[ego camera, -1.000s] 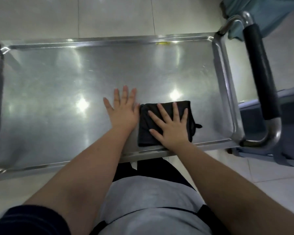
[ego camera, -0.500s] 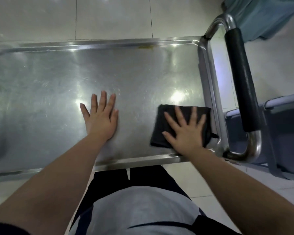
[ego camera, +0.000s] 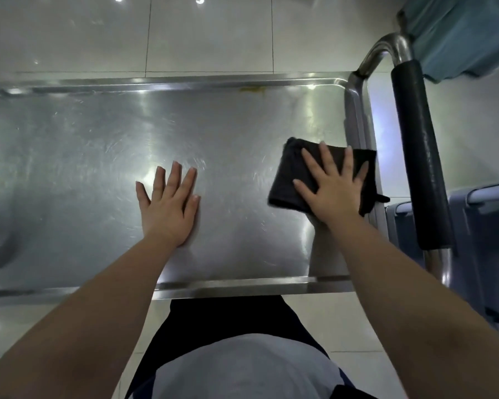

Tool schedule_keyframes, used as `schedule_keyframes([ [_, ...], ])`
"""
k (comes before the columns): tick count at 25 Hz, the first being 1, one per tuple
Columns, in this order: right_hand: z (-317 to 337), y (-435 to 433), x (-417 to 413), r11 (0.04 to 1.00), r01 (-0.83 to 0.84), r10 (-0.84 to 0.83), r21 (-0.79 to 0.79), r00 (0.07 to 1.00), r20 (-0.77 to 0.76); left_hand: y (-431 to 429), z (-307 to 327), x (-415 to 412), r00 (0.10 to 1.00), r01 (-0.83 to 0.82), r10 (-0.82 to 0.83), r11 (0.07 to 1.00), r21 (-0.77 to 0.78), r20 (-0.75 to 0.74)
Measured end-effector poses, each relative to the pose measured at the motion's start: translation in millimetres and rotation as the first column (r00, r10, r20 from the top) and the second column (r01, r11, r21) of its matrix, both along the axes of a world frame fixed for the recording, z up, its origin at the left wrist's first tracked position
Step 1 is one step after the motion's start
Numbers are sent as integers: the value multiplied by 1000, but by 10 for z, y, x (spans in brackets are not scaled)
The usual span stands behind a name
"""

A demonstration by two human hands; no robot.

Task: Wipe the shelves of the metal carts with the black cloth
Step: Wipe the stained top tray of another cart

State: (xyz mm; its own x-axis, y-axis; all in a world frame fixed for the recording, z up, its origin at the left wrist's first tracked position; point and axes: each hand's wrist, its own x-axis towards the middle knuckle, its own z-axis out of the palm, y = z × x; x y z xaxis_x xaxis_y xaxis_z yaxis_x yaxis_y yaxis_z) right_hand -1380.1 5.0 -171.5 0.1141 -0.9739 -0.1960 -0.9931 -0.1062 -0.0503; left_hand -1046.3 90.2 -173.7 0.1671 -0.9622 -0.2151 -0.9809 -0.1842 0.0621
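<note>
1. Moved: the black cloth (ego camera: 288,180), pressed under the right hand (ego camera: 333,188), had slid from the near-middle of the shelf (ego camera: 98,145) to its right end, then a little farther from the person. The left hand (ego camera: 169,205) had stayed planted.
2. Right hand: one; fingers spread and straight, palm flat on the cloth, not curled round it.
3. Left hand: one; flat on bare metal, fingers straight, holding nothing, well apart from the cloth.
4. Black cloth: one; folded, lying on the shelf against its right rim, one edge lapping over that rim.
5. Shelf: one in view, the top one. A yellowish mark (ego camera: 252,89) remained on its far rim.
6. Handle (ego camera: 418,156): one, black-sleeved, beyond the right rim.
7. Progress, judged: top shelf under way; lower shelves and further carts unseen, presumably outstanding.
</note>
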Motion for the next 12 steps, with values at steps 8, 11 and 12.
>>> schedule_keyframes([
  [8,34,-186,1407,957,-282,280,61,959,37,-26,60,41,999,2,-1,999,33,-35],
  [11,65,-388,1389,885,-463,462,40,886,31,-45,74,19,996,-32,33,999,13,-85],
  [12,66,-398,1349,893,-449,448,34,893,37,-82,76,21,992,-65,63,998,-12,-113],
])
